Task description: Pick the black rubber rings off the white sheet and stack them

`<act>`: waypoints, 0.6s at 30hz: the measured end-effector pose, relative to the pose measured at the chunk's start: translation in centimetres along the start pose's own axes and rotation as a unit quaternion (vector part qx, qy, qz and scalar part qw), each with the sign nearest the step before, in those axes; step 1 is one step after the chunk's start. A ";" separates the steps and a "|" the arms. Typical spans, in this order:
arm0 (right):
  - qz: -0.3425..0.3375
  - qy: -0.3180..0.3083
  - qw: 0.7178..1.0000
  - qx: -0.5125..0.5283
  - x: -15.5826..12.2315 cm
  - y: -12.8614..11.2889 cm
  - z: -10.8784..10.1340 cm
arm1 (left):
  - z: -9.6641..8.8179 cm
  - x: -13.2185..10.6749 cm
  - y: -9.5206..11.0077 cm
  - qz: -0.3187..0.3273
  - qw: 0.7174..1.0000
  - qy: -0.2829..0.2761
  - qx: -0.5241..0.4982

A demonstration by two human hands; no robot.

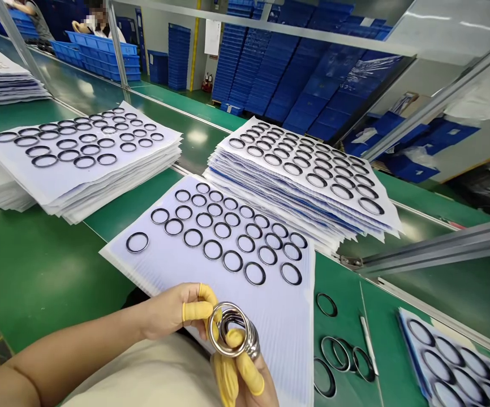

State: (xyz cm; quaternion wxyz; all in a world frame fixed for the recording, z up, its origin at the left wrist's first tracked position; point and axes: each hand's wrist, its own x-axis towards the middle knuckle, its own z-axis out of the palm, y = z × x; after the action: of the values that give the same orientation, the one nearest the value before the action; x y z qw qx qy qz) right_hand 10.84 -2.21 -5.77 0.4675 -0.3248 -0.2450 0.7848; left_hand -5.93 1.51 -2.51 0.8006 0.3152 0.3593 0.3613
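Several shiny metal rings (252, 340) form a loose stack in my right hand (245, 373), whose fingers in yellow finger cots wrap round them. My left hand (194, 310), also in yellow finger cots, pinches the rim of the front ring (213, 345) of that stack. Both hands are close to my body, over the near edge of a white sheet (177, 277). On this sheet dark-rimmed rings (213, 249) lie in rough rows, with one ring (137, 242) apart at the left.
Stacks of white sheets topped with rings stand at the left (100, 192) and back right (270, 198). Loose rings (335, 353) and a white pen-like stick (369, 345) lie at the right. Metal frame bars (440, 246) cross the right side. A person sits behind blue crates (109, 56).
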 end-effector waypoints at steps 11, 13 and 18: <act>0.004 0.053 0.996 0.074 -0.6 0.5 -1.2 | -9.0 -2.0 0.8 0.224 0.641 0.344 0.649; 0.005 0.041 0.996 0.077 -0.3 0.7 -1.2 | -11.5 -2.7 0.9 0.194 0.573 0.378 0.701; 0.010 -0.001 0.999 0.049 -0.1 0.8 -1.1 | -14.7 -3.8 0.9 0.154 0.594 0.392 0.685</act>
State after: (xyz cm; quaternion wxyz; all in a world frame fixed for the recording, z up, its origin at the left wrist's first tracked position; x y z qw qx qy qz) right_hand 11.17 -2.56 -7.06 0.4748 -0.3029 -0.2033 0.8009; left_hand -19.87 2.53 -8.47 0.0634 0.6499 0.7260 0.2156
